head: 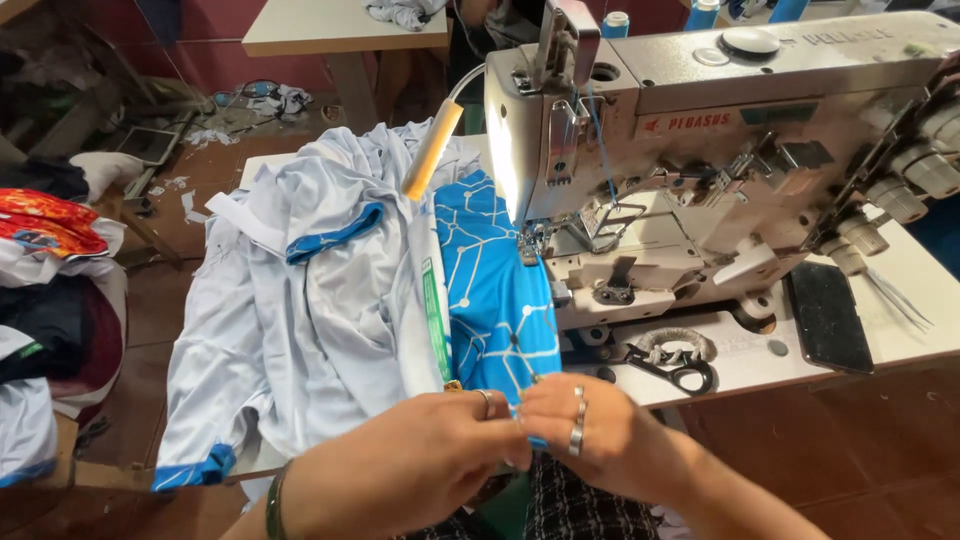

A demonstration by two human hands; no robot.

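Both hands meet at the near edge of the blue patterned fabric [495,290], which runs from the fingers up to the needle area of the sewing machine [640,170]. The left hand [420,465] and the right hand [585,430] each pinch the fabric's near end, fingertips pressed together and touching one another.

To do this well, the strip likely needs even tension from both hands, kept straight in line with the presser foot, with the white garment [300,310] held off to the left so it does not drag or bunch under the seam. Fingers are best kept near, well away from the needle.

The needle and foot are small and glared by the machine lamp; whether the foot is down cannot be told. The fabric edge itself is hidden under the fingers. Scissors [670,365] lie on the table [900,320] to the right.
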